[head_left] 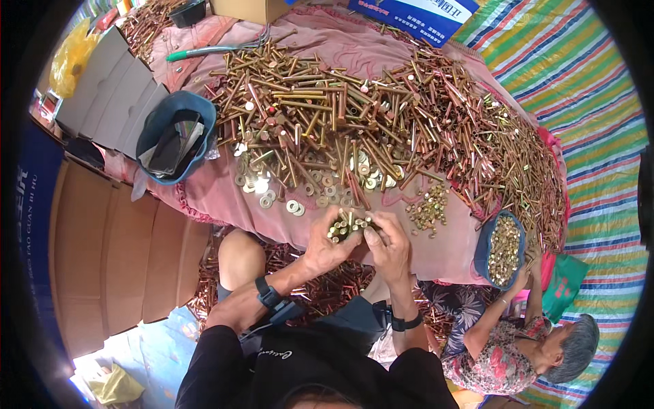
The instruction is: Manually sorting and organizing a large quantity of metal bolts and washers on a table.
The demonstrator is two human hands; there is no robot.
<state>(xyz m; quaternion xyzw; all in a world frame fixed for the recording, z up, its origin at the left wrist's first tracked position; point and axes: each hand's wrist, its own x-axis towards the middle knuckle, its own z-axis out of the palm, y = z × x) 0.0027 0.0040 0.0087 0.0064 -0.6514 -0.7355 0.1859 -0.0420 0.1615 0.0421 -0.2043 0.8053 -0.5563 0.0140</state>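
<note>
My left hand (325, 242) is closed around a bunch of brass-coloured bolts (346, 227), their round ends facing up. Against the right side of that bunch, my right hand (388, 247) has its thumb and fingers pinched together at the bolt ends; whether it grips a separate small piece is hidden. Just beyond both hands, a few reddish long bolts (357, 189) lie on the pink cloth (306, 228). Flat washers (262, 185) are scattered to the left of them, and a small heap of nuts (429, 210) sits to the right.
A large pile of long bolts (306, 102) covers the cloth's far side. At left stands a blue bucket (146, 146) with dark flat items, beside cardboard boxes (122, 238). A co-worker (497, 358) at right touches a blue basin (482, 253) of small metal pieces. A green-handled tool (197, 52) lies far left.
</note>
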